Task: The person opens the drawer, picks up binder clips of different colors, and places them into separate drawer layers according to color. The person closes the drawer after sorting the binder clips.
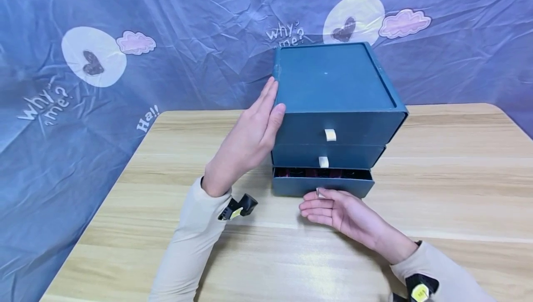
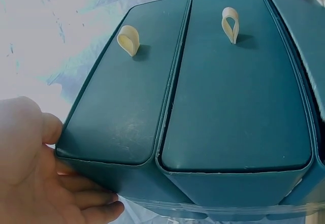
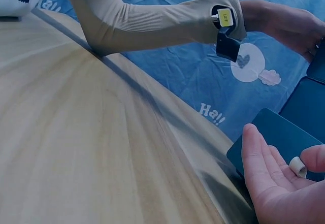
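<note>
A dark teal chest of three drawers stands on the table. Its bottom drawer is pulled partly out, and dark and reddish things show inside. My left hand lies with straight fingers along the chest's left side; in the left wrist view the left hand touches the top corner. Below, my right hand is at the bottom drawer's front, its thumb and fingers pinching the small white pull tab. The upper two drawers are closed, each with a white loop, the top loop and middle loop.
The chest rests on a light wood-grain table. Behind it hangs a blue printed cloth, close to the table's back edge. A small black camera is strapped to the left wrist, another device to the right.
</note>
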A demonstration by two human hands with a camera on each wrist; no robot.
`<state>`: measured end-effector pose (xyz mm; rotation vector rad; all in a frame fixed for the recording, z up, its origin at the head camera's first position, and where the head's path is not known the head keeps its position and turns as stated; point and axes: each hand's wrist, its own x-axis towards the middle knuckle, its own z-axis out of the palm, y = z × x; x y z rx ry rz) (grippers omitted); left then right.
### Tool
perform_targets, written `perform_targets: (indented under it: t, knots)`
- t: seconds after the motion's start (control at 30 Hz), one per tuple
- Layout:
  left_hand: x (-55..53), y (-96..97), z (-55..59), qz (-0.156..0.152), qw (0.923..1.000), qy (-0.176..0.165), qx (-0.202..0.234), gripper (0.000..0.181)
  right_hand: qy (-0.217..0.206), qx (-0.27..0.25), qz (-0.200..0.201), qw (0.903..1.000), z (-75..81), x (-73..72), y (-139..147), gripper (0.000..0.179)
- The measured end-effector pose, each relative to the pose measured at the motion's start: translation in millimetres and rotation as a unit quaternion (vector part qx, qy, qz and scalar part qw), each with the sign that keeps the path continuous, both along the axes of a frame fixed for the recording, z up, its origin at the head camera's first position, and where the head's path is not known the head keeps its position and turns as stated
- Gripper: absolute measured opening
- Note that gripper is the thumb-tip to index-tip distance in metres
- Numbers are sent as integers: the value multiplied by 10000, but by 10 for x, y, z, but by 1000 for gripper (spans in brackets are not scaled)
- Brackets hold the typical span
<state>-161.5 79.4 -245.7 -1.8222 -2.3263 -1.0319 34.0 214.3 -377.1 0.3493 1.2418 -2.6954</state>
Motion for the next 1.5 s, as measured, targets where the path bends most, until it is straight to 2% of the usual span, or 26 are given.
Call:
perform_targets:
  t: [0.2,0.43,0.67,1.5]
  knots:
    - [4,-1,-11,-12,9999,72,87,57,-145,-59,-256,9995,-1,-76,28,32]
    - [14,25,-20,10,9996,212,204,55,-115,-109,-417,9990,-10,-134,73,31]
    - [20,21,-21,80,9993,289,233,55,-80,-227,-351,9991,-38,-160,94,31]
    - [56,25,-27,220,9990,336,220,56,16,-95,-361,9993,-77,-192,135,32]
